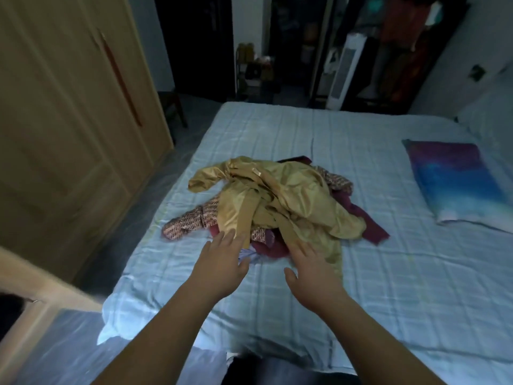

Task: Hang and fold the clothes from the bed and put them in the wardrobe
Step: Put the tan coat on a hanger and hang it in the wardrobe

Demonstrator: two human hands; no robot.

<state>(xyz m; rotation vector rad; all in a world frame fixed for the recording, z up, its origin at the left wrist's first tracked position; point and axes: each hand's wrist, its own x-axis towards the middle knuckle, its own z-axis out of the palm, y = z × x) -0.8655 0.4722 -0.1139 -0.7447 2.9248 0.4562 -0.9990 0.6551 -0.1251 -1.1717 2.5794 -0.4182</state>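
A heap of clothes lies in the middle of the bed (388, 273), which has a pale blue checked sheet. On top is a shiny gold garment (283, 195) with long straps. Under it show a red patterned cloth (188, 220) at the left and a maroon garment (366, 218) at the right. My left hand (222, 262) is open, fingers spread, with its fingertips at the near edge of the gold garment. My right hand (311, 268) is open too, its fingertips touching the gold cloth's lower part. Neither hand holds anything.
A tall wooden wardrobe (69, 120) with shut doors stands at the left, across a narrow strip of floor. A blue and purple pillow (458, 182) lies at the bed's right side. Beyond the bed are a white tower fan (344, 73) and hanging clothes (399, 37).
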